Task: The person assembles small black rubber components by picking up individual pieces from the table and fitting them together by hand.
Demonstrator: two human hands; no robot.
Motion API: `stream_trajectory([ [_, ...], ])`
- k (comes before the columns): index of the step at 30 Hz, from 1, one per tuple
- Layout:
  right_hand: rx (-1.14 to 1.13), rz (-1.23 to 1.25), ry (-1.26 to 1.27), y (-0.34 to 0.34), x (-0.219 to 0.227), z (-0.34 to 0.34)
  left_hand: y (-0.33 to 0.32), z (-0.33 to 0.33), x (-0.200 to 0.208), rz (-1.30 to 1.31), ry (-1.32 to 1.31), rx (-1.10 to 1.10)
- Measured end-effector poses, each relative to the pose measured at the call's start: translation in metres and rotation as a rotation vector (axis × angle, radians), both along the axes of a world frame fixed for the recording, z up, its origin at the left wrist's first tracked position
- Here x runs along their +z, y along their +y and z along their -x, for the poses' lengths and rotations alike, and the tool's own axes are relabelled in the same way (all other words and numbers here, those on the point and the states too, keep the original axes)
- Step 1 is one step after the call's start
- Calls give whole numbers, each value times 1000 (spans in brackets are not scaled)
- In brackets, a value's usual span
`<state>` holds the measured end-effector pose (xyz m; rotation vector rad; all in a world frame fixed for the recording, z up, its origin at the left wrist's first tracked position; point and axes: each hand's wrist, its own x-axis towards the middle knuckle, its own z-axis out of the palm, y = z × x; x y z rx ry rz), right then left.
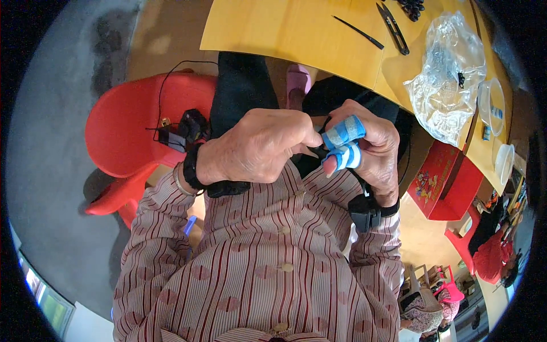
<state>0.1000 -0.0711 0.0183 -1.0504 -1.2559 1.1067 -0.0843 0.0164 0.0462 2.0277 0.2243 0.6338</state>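
Right hand [376, 142]: finger wraps [343, 132] of matt cloth. Beyond it: desk [279, 28], smooth, wood-look, faintly glossy; bag [447, 74] of glossy, crumpled clear plastic. Left of the left hand [259, 142]: chair [117, 128] of smooth, semi-gloss plastic. Under the hands: shirt [256, 239] of matt cloth.

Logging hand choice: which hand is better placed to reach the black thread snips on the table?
Probably the right hand: it lies nearer the black thread snips, which are toward the person's right on the yellow table. The left hand is farther off, toward the red chair.
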Motion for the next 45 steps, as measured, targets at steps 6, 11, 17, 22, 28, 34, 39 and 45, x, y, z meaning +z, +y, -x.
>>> stream_trajectory([
  [6,-131,-33,-175,-4,3,7,2,-1,-4,-42,15,5],
  [11,-293,-134,-312,-9,-5,16,-5,-3,-10,-45,-28,81],
  [17,-245,176,30,-12,-4,19,-6,-5,-9,19,-22,80],
  [22,-151,126,37,-13,-12,14,-7,-6,-13,11,-13,68],
  [28,-48,133,-48,-10,-6,11,-6,-5,-10,17,71,98],
  [34,-65,110,-90,-11,-6,11,-12,-11,-14,58,40,210],
  [39,-61,153,-198,-13,-4,11,-14,-11,-20,84,40,235],
  [45,-53,227,-188,-16,-6,12,-16,-14,-17,21,89,273],
])
